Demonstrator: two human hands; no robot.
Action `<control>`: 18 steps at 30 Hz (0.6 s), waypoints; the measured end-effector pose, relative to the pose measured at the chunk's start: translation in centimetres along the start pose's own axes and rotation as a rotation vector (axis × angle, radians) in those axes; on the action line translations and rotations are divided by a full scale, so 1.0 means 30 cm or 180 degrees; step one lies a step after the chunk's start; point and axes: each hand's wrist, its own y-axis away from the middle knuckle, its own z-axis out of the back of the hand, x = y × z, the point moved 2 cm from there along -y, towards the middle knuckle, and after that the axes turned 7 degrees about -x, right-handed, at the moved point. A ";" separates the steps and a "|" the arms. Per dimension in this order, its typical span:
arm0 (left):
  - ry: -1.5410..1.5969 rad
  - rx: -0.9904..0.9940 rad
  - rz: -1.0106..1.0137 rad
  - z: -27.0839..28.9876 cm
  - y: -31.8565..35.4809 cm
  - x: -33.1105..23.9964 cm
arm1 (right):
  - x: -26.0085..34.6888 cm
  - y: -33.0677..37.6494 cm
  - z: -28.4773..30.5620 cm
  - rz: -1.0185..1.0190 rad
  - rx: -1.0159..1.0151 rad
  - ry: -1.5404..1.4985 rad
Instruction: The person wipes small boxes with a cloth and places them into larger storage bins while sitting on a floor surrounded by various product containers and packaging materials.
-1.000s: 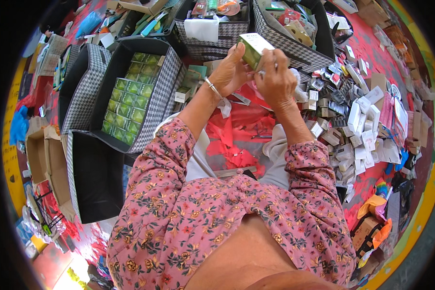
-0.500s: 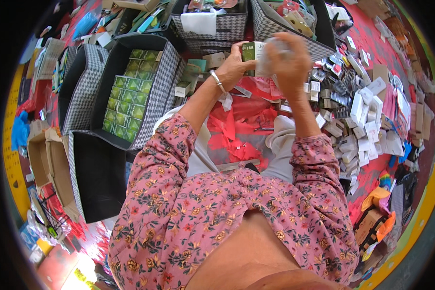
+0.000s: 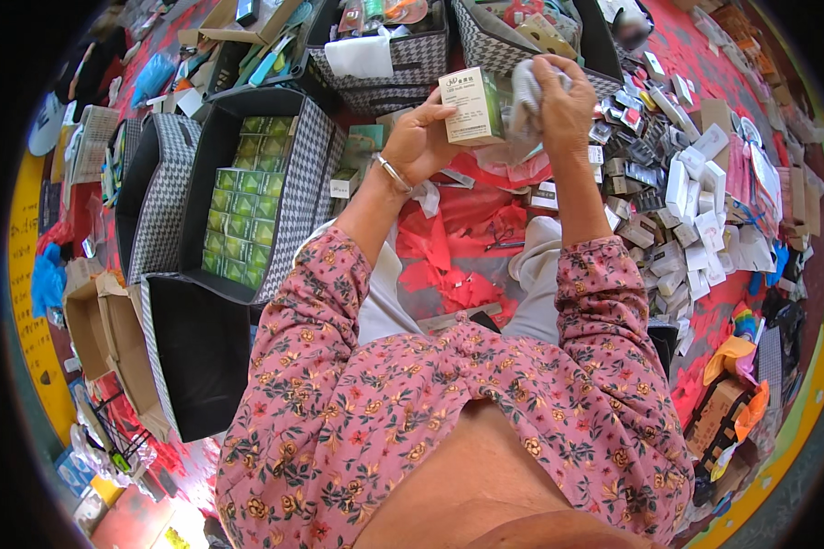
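Observation:
My left hand [image 3: 421, 145] grips a small carton [image 3: 470, 112], its white printed face turned up and a green side toward the right. Beside it my right hand [image 3: 565, 102] is closed on a grey-white cloth [image 3: 526, 102], which hangs down close to the carton's green side. Whether the cloth touches the carton I cannot tell. To the left, a houndstooth storage bin [image 3: 315, 174] with a dark lining holds rows of green cartons [image 3: 244, 209].
An open black-lined bin [image 3: 197, 352] and a brown cardboard box [image 3: 124, 334] stand at the left. More houndstooth bins [image 3: 421, 71] full of goods are at the back. Loose small boxes [image 3: 696, 197] lie heaped on the right. Red plastic sheeting [image 3: 462, 238] covers the floor between my legs.
The carton has turned so that its white face shows more, and it is tilted. My right hand, blurred before over the carton, has drawn back to its right with the cloth.

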 end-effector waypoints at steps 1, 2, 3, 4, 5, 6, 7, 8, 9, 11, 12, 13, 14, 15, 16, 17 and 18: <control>0.0044 -0.0043 0.0059 -0.011 0.003 0.005 | 0.015 0.015 -0.024 0.0567 0.0180 0.0305; 0.0083 -0.0091 0.0125 -0.018 0.006 0.009 | 0.034 0.038 -0.050 0.1128 0.0354 0.0604; 0.0166 -0.0043 0.0252 -0.009 0.001 0.018 | 0.033 0.063 -0.075 0.1169 0.0443 0.0669; 0.0052 -0.0257 0.0094 0.003 -0.005 0.020 | 0.029 0.087 -0.099 0.1210 0.0534 0.0732; -0.0043 -0.0465 -0.0068 0.018 -0.011 0.021 | 0.028 0.107 -0.111 0.1259 0.0638 0.0809; -0.0138 -0.0674 -0.0233 0.036 -0.017 0.017 | 0.034 0.125 -0.113 0.1416 0.0982 0.0803; 0.0057 -0.0660 -0.0260 0.060 -0.028 -0.001 | 0.043 0.145 -0.109 0.1573 0.1330 0.0792; 0.0100 -0.0502 -0.0404 0.076 -0.033 -0.030 | 0.057 0.155 -0.104 0.1750 0.1700 0.0762; 0.0141 -0.0622 -0.0628 0.073 -0.023 -0.062 | 0.068 0.160 -0.091 0.1607 0.2153 0.0792; 0.0368 -0.0566 -0.0800 0.082 -0.025 -0.106 | 0.050 0.132 -0.038 0.0723 0.1767 0.1145; 0.0374 -0.0308 -0.0712 0.086 -0.025 -0.108 | 0.023 0.107 -0.011 0.0314 0.1394 0.1221; 0.0538 -0.0006 -0.0586 0.087 -0.022 -0.110 | 0.005 0.074 0.004 -0.0460 0.1107 0.0612; 0.0713 0.0304 -0.0435 0.074 -0.019 -0.104 | -0.007 0.052 0.018 -0.1237 0.0791 0.0026; 0.0687 0.0246 -0.0509 0.067 -0.016 -0.101 | -0.003 0.042 0.019 -0.1116 0.1033 -0.0008; 0.0660 0.0188 -0.0579 0.057 -0.007 -0.096 | -0.013 0.057 0.004 -0.1495 0.1264 -0.0059; 0.0612 0.0130 -0.0648 0.040 0.002 -0.092 | -0.010 0.088 -0.024 -0.1871 0.1489 -0.0129; 0.0482 -0.0081 -0.0686 0.029 0.002 -0.082 | -0.009 0.109 -0.047 -0.2233 0.1691 -0.0193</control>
